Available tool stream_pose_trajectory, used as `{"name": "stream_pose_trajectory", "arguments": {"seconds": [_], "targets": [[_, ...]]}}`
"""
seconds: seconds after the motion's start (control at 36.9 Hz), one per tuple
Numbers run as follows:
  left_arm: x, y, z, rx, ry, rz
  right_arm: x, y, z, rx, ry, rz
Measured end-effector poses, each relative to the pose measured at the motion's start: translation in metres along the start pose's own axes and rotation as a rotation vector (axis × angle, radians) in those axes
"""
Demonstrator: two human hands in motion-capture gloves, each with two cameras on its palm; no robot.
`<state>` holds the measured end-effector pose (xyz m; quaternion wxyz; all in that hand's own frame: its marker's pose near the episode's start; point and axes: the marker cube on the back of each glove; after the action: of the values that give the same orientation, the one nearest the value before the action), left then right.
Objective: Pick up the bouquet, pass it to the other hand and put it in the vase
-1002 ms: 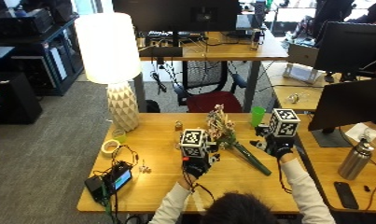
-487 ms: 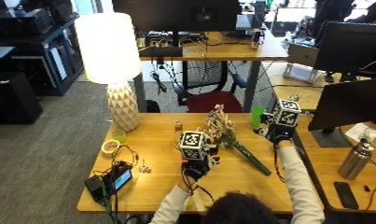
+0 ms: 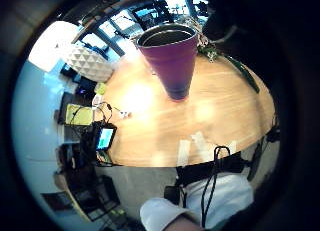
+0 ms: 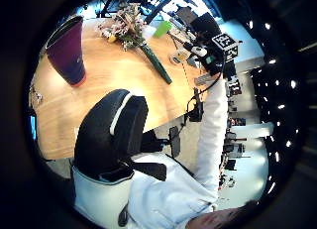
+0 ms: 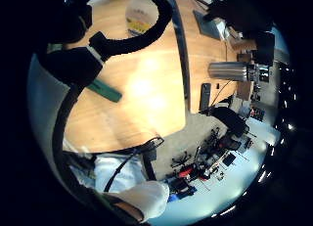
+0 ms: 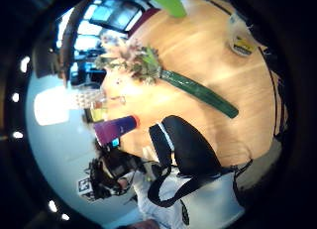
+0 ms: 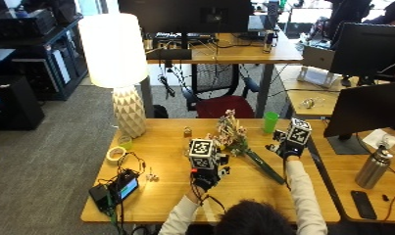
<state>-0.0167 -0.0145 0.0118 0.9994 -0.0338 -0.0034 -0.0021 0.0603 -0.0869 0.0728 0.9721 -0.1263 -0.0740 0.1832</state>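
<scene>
Both hands hang above the desk [image 7: 164, 196] holding nothing: left hand [image 7: 205, 177] near the front edge, right hand [image 7: 288, 149] raised to the bouquet's right; finger pose unclear for both. Bouquet [image 7: 242, 146] lies flat on the desk between them, blooms toward the green cup [image 7: 270, 122]. Purple vase [image 3: 171, 56] stands upright close by the left palm.

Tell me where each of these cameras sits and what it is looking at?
Outside view: above and behind the person's head, facing the table; both forearms show, left hand, right hand.
Left little finger side: on the left palm, looking at the purple vase; a sleeve shows.
Left thumb side: sees vase, bouquet and thumb.
Right little finger side: sees bare tabletop, curled fingers.
Right thumb side: sees bouquet, vase.
Shared: both thumb views show the bouquet lying on the table.
</scene>
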Motion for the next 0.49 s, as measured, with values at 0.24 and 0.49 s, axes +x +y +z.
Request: {"name": "stream_pose_trajectory", "arguments": {"seconds": [0.24,0.49], "targets": [[-0.002,0.001,0.004,-0.015,0.005,-0.002,-0.005,0.019,0.038,-0.100,0.006,0.081],[-0.008,-0.003,0.013,-0.027,0.006,-0.011,0.002,0.009,0.093,-0.185,0.015,0.136]]}}
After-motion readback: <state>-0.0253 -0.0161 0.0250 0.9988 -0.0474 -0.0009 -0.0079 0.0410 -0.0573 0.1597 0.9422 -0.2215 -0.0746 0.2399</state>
